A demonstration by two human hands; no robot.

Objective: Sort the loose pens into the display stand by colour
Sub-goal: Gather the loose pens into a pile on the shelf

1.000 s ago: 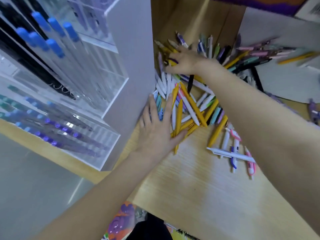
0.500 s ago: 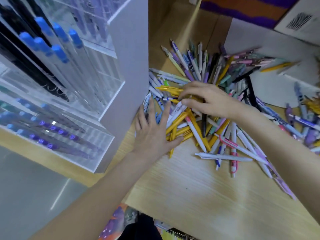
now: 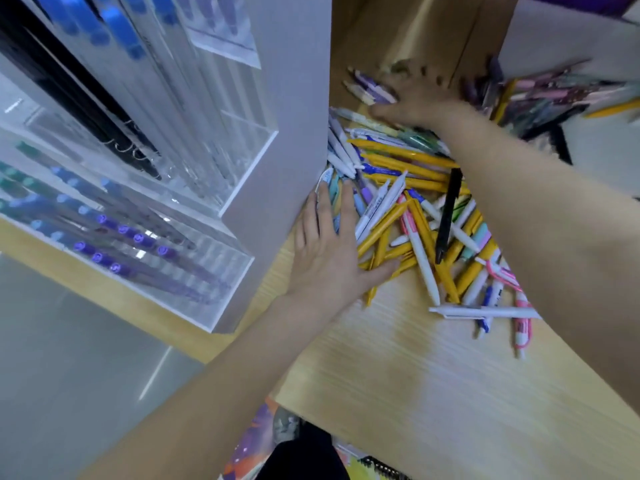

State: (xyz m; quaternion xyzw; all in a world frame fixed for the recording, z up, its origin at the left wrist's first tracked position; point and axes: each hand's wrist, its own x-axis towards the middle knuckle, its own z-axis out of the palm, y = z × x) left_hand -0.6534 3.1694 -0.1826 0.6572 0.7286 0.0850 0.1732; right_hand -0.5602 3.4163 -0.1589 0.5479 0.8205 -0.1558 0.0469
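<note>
Left hand [image 3: 329,258] is lying flat, fingers spread and straight, pressing down on the near-left edge of the loose pen pile [image 3: 415,209], right beside the display stand's grey side wall [image 3: 287,109]. Grip there is released, nothing grasped; yellow pens [image 3: 384,230] are sticking out from under the fingers.

Right hand [image 3: 419,98] is reaching across to the far end of the pile, over purple and white pens [image 3: 370,88]. It is motion-blurred, so cannot tell whether its grip is clenched or grasping anything.

Pens are sitting loose on the wooden tabletop [image 3: 433,393], mostly yellow and white, one black pen [image 3: 448,213] lying on top, pink ones [image 3: 521,327] at the near-right edge. More pens [image 3: 561,91] are spreading onto a white sheet far right.

Display stand [image 3: 138,161] is standing at left, clear acrylic slots [image 3: 214,265] holding blue-capped [image 3: 121,29], black [image 3: 69,81] and purple pens [image 3: 117,251] in separate rows.
</note>
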